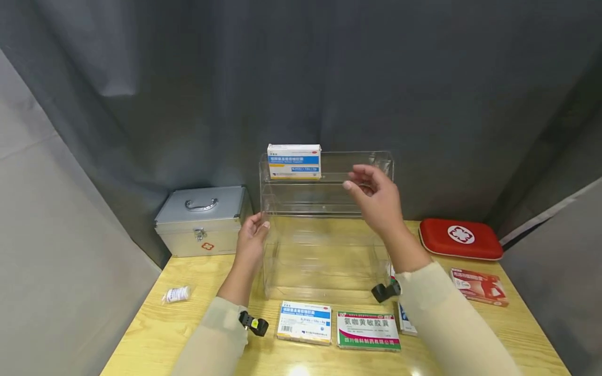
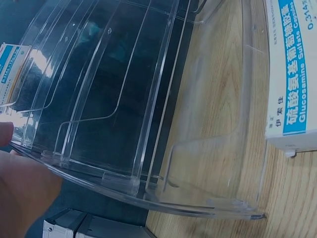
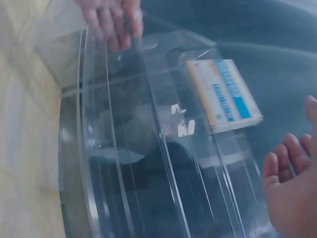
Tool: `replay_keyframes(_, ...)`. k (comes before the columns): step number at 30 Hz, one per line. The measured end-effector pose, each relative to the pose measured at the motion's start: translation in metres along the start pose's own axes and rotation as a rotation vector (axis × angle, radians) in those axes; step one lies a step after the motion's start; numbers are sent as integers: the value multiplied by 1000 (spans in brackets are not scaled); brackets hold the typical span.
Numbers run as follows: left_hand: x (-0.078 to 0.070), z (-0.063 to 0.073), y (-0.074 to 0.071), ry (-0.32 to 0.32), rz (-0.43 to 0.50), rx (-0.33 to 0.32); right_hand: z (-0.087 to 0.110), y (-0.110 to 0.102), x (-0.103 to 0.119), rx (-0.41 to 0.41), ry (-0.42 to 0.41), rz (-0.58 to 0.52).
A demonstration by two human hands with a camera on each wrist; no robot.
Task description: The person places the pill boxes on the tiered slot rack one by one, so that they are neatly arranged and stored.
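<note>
A clear plastic tiered display rack point(image 1: 301, 213) stands on the wooden table. On its top tier, at the left, stands a white, blue and yellow medicine box point(image 1: 294, 162). My left hand point(image 1: 252, 240) grips the rack's left side panel, with the thumb point(image 2: 5, 134) over the panel's edge. Near the upper right of the rack, my right hand point(image 1: 380, 201) is raised with its fingers loosely curved and nothing in them. In the right wrist view its fingers point(image 3: 287, 158) are apart from the box. A matching medicine box point(image 1: 304, 324) lies flat in front of the rack.
Beside that lies a green and white medicine box point(image 1: 369, 331); another box point(image 1: 406, 321) is partly hidden by the right sleeve. A silver first-aid case point(image 1: 202, 224) and small white roll point(image 1: 177, 294) are left; a red case point(image 1: 461, 239) and red box point(image 1: 479, 286) right.
</note>
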State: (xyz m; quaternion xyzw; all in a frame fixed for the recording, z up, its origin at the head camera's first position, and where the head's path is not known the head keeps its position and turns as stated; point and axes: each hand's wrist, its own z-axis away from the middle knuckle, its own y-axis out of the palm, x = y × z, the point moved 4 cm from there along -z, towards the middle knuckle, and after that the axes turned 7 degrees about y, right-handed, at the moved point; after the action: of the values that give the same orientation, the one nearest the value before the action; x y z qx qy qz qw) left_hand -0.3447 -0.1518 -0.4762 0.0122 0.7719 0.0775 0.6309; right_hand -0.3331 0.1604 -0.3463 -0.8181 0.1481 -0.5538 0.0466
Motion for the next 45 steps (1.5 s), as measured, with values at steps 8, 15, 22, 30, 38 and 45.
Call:
replay_keyframes(8, 6, 3, -6, 8, 31, 2, 85, -63, -42, 19, 20, 129)
replay_keyframes(15, 4, 1, -2, 12, 16, 19, 133, -170, -116, 61, 251, 314)
replay_keyframes(22, 1, 3, -5, 5, 28, 11, 161, -262, -197, 36, 494, 570)
replay_keyframes(30, 3, 1, -1, 1, 47, 31, 171, -296, -250, 68, 614, 822)
replay_keyframes(38, 3, 2, -2, -18, 24, 44, 158, -301, -274, 80, 603, 862)
replay_keyframes(45, 0, 3, -2, -8, 10, 55, 148, -300, -292, 248, 696, 802)
